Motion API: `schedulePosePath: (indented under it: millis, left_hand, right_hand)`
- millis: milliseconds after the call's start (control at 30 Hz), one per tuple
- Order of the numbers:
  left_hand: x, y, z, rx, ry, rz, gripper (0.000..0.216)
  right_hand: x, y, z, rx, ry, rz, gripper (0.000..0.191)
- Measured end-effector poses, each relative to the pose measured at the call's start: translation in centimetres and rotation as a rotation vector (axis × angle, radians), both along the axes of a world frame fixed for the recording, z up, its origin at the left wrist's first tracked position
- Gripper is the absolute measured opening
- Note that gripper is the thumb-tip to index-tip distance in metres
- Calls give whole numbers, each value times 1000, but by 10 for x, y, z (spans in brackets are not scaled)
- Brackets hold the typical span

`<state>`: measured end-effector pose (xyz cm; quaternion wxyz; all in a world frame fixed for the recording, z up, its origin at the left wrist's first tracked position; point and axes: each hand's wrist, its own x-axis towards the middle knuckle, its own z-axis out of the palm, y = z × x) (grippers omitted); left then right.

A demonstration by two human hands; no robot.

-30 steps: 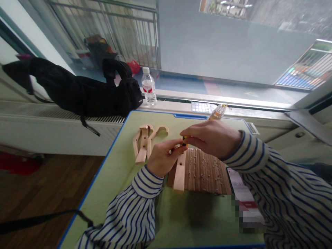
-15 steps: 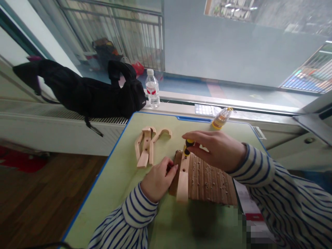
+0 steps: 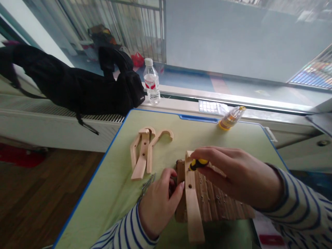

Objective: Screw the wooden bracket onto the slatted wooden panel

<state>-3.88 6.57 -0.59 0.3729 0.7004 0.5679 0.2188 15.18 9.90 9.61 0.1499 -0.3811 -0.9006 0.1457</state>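
My right hand grips a short yellow-and-black screwdriver. Its tip is at the upper hole of a pale wooden hook, and the handle tilts to the right. That hook lies across a brown ridged wooden board dotted with small holes; its long end reaches past the board's near edge. My left hand is closed at the board's left edge, with the thumb on top close to the hook and the other fingers partly hidden. Several metal screws lie just behind my left hand.
More pale wooden hooks rest on the green blue-edged table. A clear bottle with a yellow cap stands at the back right. On the sill are a water bottle and a black bag.
The screwdriver has gone from nearly upright to tilted, its handle leaning right with my right hand. My view has shifted closer, and the screws behind my left hand now show.
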Motion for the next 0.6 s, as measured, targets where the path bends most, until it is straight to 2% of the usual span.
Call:
schedulePosePath:
  millis: [333,600]
  left_hand:
    - [-7,3,-4,172,58,-60,40]
    - [-6,7,-8,162,75,-86,46]
  right_hand:
    - [1,7,-7,-24,22,22,33]
    - [3,11,-11,-25,-2,39,37]
